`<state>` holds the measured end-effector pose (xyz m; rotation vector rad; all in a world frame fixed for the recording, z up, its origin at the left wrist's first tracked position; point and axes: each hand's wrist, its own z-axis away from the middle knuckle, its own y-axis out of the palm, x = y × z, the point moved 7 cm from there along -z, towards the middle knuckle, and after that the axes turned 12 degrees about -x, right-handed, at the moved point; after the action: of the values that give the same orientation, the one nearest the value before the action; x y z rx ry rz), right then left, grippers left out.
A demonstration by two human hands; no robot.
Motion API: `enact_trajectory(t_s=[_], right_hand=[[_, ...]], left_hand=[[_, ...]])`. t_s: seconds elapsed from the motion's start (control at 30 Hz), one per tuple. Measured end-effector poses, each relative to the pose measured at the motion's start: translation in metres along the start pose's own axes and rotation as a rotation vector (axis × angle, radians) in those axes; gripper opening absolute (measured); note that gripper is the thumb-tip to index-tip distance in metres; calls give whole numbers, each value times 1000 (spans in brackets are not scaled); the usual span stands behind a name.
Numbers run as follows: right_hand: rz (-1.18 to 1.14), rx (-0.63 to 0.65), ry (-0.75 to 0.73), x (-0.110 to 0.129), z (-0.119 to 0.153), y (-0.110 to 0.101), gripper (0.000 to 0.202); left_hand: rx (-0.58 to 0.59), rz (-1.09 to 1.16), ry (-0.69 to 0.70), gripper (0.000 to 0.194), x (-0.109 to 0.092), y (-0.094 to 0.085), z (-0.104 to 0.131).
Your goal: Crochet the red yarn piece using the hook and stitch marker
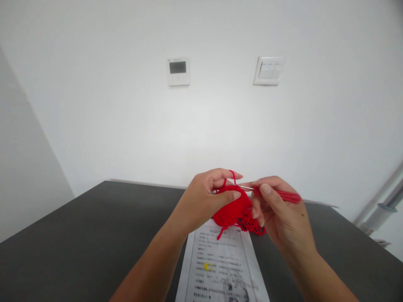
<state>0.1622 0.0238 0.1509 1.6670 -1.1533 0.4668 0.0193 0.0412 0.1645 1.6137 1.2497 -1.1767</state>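
Note:
My left hand (209, 191) pinches a round red crochet piece (229, 212) between thumb and fingers, with a strand of red yarn (233, 174) looped over the raised index finger. In my right hand (277, 205) is a crochet hook (288, 196) with a red handle, held like a pen. Its thin metal shaft points left, and the tip meets the top edge of the red piece; whether it sits inside a stitch I cannot tell. A short red tail hangs below the piece. Behind my right fingers lies a loose heap of red yarn (250, 222).
A printed sheet (217, 256) with a yellow mark lies on the dark table (94, 235) under the work. The white wall behind carries a thermostat panel (178, 71) and a light switch (268, 70). Pipes (380, 214) stand at the right.

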Motion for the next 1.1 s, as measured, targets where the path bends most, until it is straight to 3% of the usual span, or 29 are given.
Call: enact_trajectory(t_s=[0.13,0.3,0.53,0.73,0.97,1.1], right_hand=[[-6,-32,13,-3,-2,-3,21],[-86,-77,103,-8,-7,-3,24],[-332,-109,497,-28,-6,-4,26],[-493,-63,703,-34,1,-5,21],[-548,24,753,-31,10,2,14],[-440,39,641,-27,7,3,14]], left_hand=[[7,-20,9,24,0,4,-1],[-60,-27,154,5,-8,4,-2],[-60,-138,260,17,-10,1,-3],[-12,-193,343,9,-13,4,0],[55,-113,225,8,-11,4,1],[49,-40,171,13,-12,3,3]])
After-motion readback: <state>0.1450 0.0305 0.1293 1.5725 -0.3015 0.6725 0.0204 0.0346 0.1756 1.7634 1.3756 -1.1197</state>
